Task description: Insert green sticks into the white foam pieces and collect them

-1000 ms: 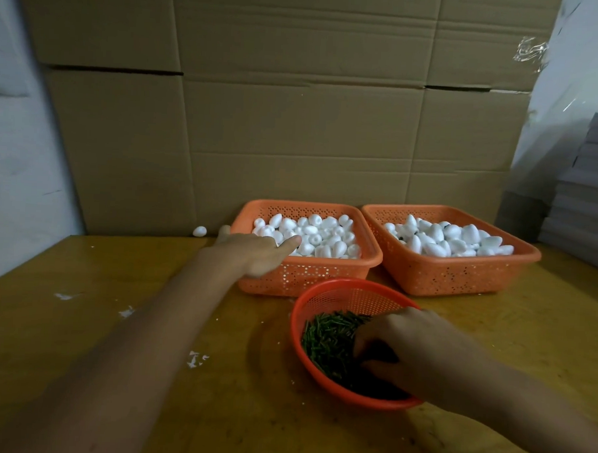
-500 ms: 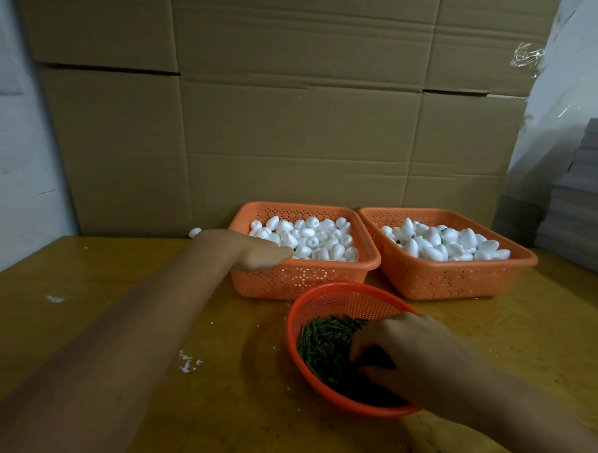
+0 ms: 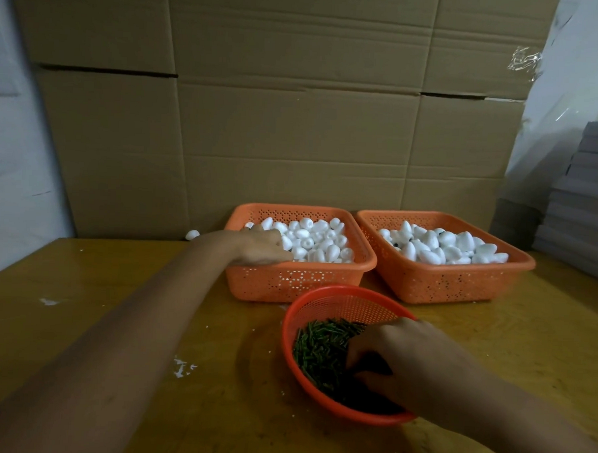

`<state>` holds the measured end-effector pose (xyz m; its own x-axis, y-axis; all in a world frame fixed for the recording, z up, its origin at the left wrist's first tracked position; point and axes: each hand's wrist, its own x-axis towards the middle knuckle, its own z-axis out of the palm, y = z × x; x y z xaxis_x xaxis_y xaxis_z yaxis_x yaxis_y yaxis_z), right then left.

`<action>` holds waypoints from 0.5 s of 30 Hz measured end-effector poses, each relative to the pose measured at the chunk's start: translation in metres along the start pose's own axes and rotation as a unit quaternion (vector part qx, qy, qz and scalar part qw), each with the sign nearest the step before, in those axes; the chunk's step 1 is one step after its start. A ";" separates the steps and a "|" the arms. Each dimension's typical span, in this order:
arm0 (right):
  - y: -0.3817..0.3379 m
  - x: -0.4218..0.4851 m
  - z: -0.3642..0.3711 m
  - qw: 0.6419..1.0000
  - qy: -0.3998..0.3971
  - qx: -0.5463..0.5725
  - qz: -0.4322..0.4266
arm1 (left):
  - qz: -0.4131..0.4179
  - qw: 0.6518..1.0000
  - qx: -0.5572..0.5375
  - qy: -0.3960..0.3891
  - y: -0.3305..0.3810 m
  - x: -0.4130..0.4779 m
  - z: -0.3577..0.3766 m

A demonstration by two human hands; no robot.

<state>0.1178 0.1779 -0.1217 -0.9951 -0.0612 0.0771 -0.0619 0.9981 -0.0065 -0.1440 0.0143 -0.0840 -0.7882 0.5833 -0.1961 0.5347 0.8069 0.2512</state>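
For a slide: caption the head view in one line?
Left hand reaches into the left foam basket; right hand digs into the bowl of green sticks.

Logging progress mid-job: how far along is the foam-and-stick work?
Done: possibly some. The right rectangular orange basket holds white foam pieces, a few with dark spots, unclear. In hand: left hand reaches into the left rectangular orange basket, right hand digs among green sticks in the round red mesh bowl. Left: both supplies look plentiful.

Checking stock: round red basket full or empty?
Partly full: green sticks cover the bottom of the round basket; upper mesh wall bare.
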 end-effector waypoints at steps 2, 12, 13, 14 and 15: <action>0.000 0.001 0.000 1.000 0.001 -0.001 -0.002 | 0.012 0.999 -0.039 -0.029 0.003 0.001 0.000; 0.002 0.003 0.004 1.000 0.005 0.004 -0.009 | -0.040 0.992 0.071 -0.095 0.023 0.018 -0.006; 0.002 0.003 0.004 1.000 0.007 0.005 -0.009 | -0.037 0.993 0.071 -0.089 0.026 0.019 -0.006; 0.003 0.003 0.004 1.000 0.009 0.007 -0.010 | -0.032 0.994 0.058 -0.085 0.029 0.020 -0.006; 0.003 0.002 0.005 1.000 0.010 0.010 -0.011 | -0.027 0.996 0.037 -0.079 0.031 0.019 -0.007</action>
<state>0.1149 0.1808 -0.1262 -0.9919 -0.0827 0.0964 -0.0853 0.9961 -0.0237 -0.1444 0.0499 -0.0737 -0.7618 0.5415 -0.3557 0.5181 0.8388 0.1674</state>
